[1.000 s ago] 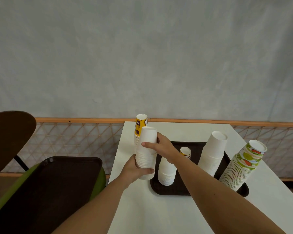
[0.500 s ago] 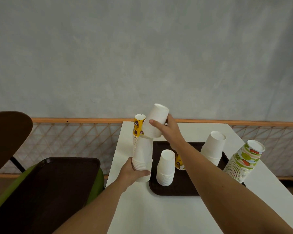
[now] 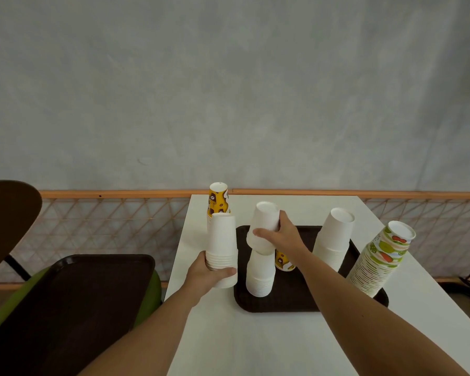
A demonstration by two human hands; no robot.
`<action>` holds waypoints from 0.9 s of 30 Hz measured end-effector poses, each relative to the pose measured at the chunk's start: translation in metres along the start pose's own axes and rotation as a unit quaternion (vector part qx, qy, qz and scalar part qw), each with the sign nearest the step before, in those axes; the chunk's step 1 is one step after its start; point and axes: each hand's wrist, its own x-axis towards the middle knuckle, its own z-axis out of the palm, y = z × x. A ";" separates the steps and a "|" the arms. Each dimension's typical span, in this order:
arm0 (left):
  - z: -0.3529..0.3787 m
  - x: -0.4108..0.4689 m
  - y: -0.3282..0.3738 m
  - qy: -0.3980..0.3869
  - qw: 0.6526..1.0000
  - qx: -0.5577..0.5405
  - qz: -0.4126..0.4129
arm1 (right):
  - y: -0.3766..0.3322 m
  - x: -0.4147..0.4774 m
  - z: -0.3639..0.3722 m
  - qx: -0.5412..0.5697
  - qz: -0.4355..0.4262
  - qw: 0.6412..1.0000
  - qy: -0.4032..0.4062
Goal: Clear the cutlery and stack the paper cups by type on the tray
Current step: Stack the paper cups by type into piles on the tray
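Right hand (image 3: pixel 281 237) fingers wrap one white paper cup (image 3: pixel 263 226); left hand (image 3: pixel 206 275) clasps a white cup stack (image 3: pixel 221 248). Light, crushable: grip sidewalls gently.

I see two bare forearms coming in from the bottom edge, no sleeves anywhere up to the frame cut. Left hand (image 3: pixel 210 272): no glove, no ring, no watch or band at the wrist behind it. Right hand (image 3: pixel 284 236): same, bare, nothing worn on the wrist behind it or on the visible fingers (image 3: pixel 261 233). Nails too small to judge. No clothing in view.
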 end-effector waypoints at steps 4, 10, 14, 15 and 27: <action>0.000 0.000 0.000 -0.002 1.000 -0.002 -0.003 | 0.014 -0.007 0.003 -0.023 0.024 0.999 -0.033; -0.001 -0.002 -0.001 0.000 1.000 -0.009 0.000 | 0.012 -0.009 0.003 -0.022 0.022 0.998 -0.049; -0.002 -0.001 -0.001 0.001 1.000 -0.012 0.000 | -0.001 -0.007 0.004 -0.009 -0.006 1.000 -0.026; -0.002 -0.001 -0.001 0.002 1.000 -0.010 0.000 | -0.005 -0.006 0.005 -0.007 -0.015 1.000 -0.018; -0.002 -0.006 0.015 0.002 1.000 -0.009 0.020 | -0.038 -0.006 0.038 -0.017 -0.023 0.990 -0.139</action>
